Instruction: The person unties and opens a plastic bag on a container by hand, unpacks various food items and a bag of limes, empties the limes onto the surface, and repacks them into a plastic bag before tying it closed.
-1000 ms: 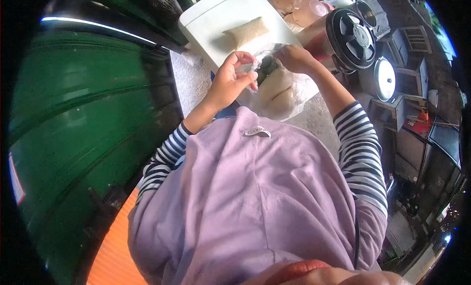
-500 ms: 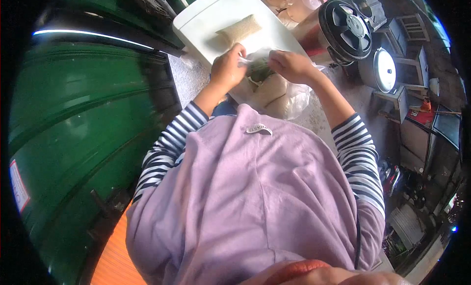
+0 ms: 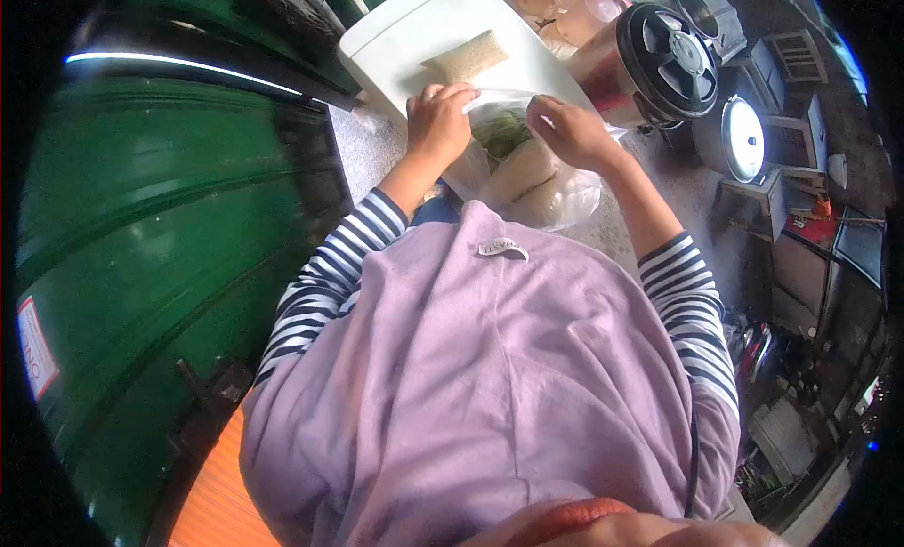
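Both hands hold the rim of a clear plastic bag (image 3: 582, 201) apart. My left hand (image 3: 440, 123) is closed on the rim's left side, fingers curled over it. On the right side, my right hand (image 3: 571, 131) pinches the rim between thumb and fingers. Inside the bag, something green and leafy (image 3: 502, 133) shows near the opening. Below it in the bag lie pale, grainy-looking packs (image 3: 524, 175); their contents I cannot make out. Just beyond my left hand, a filled pack of pale grains (image 3: 468, 56) lies on a white lid-like surface (image 3: 395, 46).
A large metal container with a black fan-shaped lid (image 3: 667, 62) stands to the right. Past it is a lidded pot (image 3: 734, 137) near grey stools (image 3: 758, 203). Pinkish bowls (image 3: 584, 18) sit at the back. A green metal wall (image 3: 169, 199) runs along the left.
The bag's mouth has been spread wider, and more of the green leafy contents shows. My hands have moved slightly apart, the right one turning so its thumb side shows.
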The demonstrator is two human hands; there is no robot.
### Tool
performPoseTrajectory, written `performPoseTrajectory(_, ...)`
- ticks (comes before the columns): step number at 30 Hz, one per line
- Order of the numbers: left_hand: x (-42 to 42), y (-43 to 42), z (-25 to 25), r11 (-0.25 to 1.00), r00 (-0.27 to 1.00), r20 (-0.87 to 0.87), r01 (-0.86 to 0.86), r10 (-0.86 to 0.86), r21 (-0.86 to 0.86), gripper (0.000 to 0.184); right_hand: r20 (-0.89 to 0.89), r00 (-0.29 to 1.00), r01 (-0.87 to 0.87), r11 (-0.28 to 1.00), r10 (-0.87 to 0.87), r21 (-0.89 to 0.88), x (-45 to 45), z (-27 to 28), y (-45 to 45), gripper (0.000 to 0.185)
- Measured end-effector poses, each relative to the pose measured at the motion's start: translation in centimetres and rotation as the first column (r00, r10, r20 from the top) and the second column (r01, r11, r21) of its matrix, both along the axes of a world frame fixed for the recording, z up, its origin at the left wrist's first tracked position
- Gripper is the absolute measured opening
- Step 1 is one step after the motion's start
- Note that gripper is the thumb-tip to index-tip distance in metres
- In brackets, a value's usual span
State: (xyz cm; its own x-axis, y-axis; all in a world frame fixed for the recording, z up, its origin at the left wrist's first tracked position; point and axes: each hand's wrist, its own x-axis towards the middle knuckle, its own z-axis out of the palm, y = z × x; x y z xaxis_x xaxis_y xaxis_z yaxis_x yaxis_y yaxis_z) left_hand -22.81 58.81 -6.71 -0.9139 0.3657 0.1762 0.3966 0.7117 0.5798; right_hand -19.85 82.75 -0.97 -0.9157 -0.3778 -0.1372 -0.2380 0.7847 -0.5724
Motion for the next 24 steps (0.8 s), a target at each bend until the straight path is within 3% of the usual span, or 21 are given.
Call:
performPoseTrajectory(2, 0.5, 0.2, -1.4, 0.973, 0.993, 0.114, -0.027, 0.001, 0.229, 0.035, 0.031, 0.997, 0.064, 0.994, -0.067, 0.088, 0.7, -0.3, -0.9, 0.023)
performPoseTrajectory(5, 0.9, 0.4, -2.0, 0.973, 1.0, -0.021, -0.007, 0.013, 0.229, 0.045, -0.007, 0.999, 0.043, 0.974, -0.043, 0.222, 0.5, -0.9, -2.2, 0.027)
performPoseTrajectory(8, 1.0, 0.4, 0.7, 0.988, 0.998, -0.04, -0.059, 0.054, -0.146, 0.049, 0.012, 0.999, -0.038, 0.935, 0.036, 0.353, 0.0, -0.2, -2.8, 0.028)
performPoseTrajectory(11, 0.1, -0.2, 0.6, 0.983, 0.997, 0.063, -0.04, 0.052, -0.178, 0.052, 0.012, 0.953, -0.29, 0.899, 0.303, 0.329, -1.6, -0.6, -1.3, 0.025)
performPoseTrajectory(14, -0.9, -1.0, -1.9, 0.987, 0.929, 0.352, -0.147, 0.114, 0.069, 0.049, -0.009, 0.911, -0.402, 0.893, 0.412, 0.201, -1.5, 1.1, -0.1, 0.022)
performPoseTrajectory(17, -0.9, -0.9, -2.7, 0.978, 0.955, 0.279, -0.145, 0.098, 0.152, 0.04, 0.027, 0.895, -0.446, 0.888, 0.446, 0.113, -1.4, 4.7, 0.2, 0.018)
performPoseTrajectory(20, -1.9, -2.1, -6.7, 0.921, 0.911, 0.412, -0.143, -0.022, 0.364, 0.028, -0.013, 0.938, -0.348, 0.937, 0.348, -0.02, -0.7, 6.5, 1.5, 0.013)
performPoseTrajectory(23, -2.5, -1.9, -7.2, 0.938, 0.795, 0.601, -0.14, -0.083, 0.315, 0.024, -0.136, 0.959, -0.276, 0.928, 0.248, -0.252, -0.4, 5.4, 1.8, 0.01)
performPoseTrajectory(24, -2.5, -1.4, -5.1, 0.989, 0.833, 0.553, -0.076, -0.006, 0.125, 0.023, -0.146, 0.968, -0.242, 0.924, 0.206, -0.297, -0.4, 5.8, 1.6, 0.012)
